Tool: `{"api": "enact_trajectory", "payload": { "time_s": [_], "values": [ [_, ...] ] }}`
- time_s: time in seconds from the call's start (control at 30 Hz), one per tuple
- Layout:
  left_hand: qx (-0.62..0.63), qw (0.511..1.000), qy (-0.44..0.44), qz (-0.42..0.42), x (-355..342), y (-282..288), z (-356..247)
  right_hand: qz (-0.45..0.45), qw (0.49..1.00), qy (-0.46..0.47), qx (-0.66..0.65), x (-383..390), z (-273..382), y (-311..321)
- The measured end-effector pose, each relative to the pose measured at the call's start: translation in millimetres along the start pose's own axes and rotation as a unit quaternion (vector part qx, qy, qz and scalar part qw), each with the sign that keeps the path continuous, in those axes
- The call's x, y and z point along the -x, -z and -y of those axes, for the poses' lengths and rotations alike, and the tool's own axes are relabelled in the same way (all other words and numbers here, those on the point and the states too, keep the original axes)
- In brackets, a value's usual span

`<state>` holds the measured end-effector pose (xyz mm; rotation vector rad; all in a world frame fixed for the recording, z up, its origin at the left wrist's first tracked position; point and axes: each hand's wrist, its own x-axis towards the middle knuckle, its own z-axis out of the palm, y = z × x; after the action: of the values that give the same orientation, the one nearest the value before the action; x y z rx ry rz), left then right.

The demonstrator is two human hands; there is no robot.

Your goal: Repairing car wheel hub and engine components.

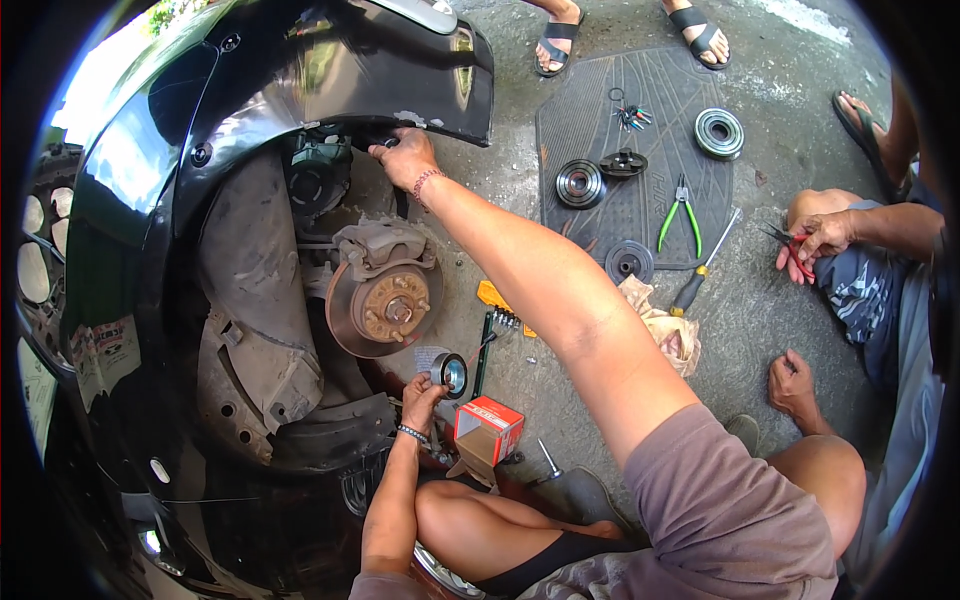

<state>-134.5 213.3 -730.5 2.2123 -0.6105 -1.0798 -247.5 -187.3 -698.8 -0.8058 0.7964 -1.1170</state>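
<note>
Concrete ground outdoors fills the middle and right of the head view, with a dark car body (185,130) curving along the left and a ribbed rubber mat (650,110) spread near its front. The wheel arch stands open, with the brake disc (350,310) and caliper (383,245) exposed, which leaves room for an arm to come in past the fender edge.

The right hand (405,158) is tucked under that edge with its fingers bent; their tips are hidden, so I cannot tell how far it is closed or whether it has hold of anything. The left hand (422,402) pinches a round metal ring (454,376) by its rim between thumb and fingers, leaving its hollow face uncovered. That ring is low beside the disc, just above an open red box (497,422), whose flaps hang toward the person, probably for easy access.

On the mat lie a grooved pulley (580,184), a second pulley (719,133) and green-handled pliers (680,196), spaced apart, seemingly to keep them off the grit and easy to pick out. A screwdriver (690,290) lies at its corner, beside a crumpled cloth (672,330). At the right, a co-worker's hand (828,235) holds red-handled pliers (798,255).
</note>
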Motion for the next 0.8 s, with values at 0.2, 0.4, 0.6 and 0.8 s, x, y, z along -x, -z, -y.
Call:
{"api": "enact_trajectory", "payload": {
  "time_s": [0.2,0.4,0.6,0.8],
  "values": [
    [0.029,0.999,-0.022,0.003,0.4,1.5,3.7,-0.006,1.0,-0.013,-0.001,-0.6,-4.1,-3.0],
    [-0.003,1.0,-0.028,0.003,3.8,1.7,1.3,0.019,1.0,0.006,-0.019,4.2,-6.2,-7.8],
    [0.02,0.999,-0.048,0.016,7.8,1.9,3.2,-0.04,0.999,0.018,0.002,1.4,-20.0,-9.4],
    [0.012,0.999,-0.043,0.003,13.5,13.2,8.1,-0.022,0.998,-0.024,-0.046,5.7,-34.3,-10.3]
  ]
}}
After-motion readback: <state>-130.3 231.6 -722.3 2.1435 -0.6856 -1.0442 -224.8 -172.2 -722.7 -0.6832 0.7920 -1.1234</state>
